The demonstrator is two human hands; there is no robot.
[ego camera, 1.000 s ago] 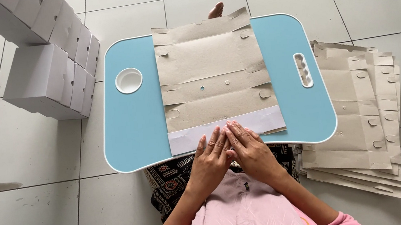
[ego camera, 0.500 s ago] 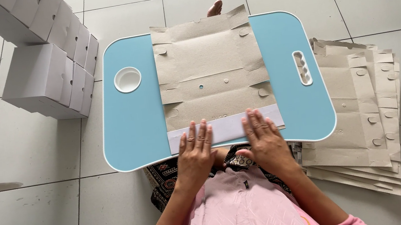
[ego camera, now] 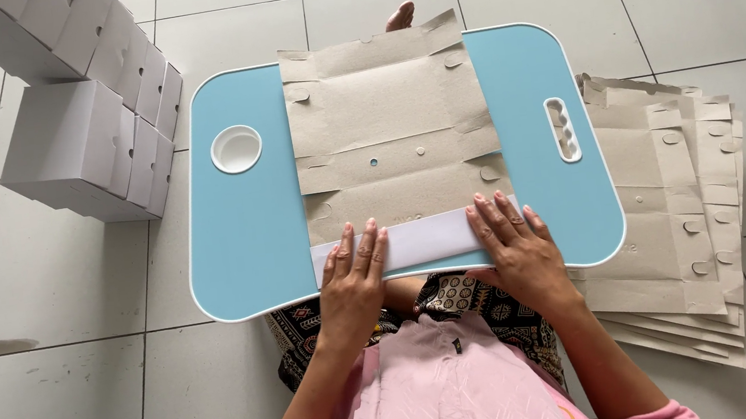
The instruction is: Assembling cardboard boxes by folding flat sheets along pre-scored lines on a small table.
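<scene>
- Flat cardboard box blank (ego camera: pixel 392 132), brown side up, spread across the middle of the light blue table (ego camera: pixel 246 243); far edge reaching past the table's back rim, creases and small punched tabs showing.
- Near edge folded over into a white strip (ego camera: pixel 423 241) lying along the table's front edge (the blank's white underside turned up).
- Left hand (ego camera: pixel 354 272) flat on the left end of the strip, palm down, fingers close together and pointing away from the body; nothing pinched.
- Right hand (ego camera: pixel 512 240) flat on the right end of the strip, fingers slightly fanned, pressing down; well apart from the other hand.
- Round white cup recess (ego camera: pixel 236 149) on the table's left side, slotted white handle opening (ego camera: pixel 562 130) on its right.
- Stack of more flat brown blanks (ego camera: pixel 681 202) on the tiled floor (ego camera: pixel 43 275), just right of the table.
- Group of assembled white boxes (ego camera: pixel 89 143) on the floor to the table's left, standing side by side in rows.
- Pink garment and patterned dark cloth at the bottom, under the forearms.
</scene>
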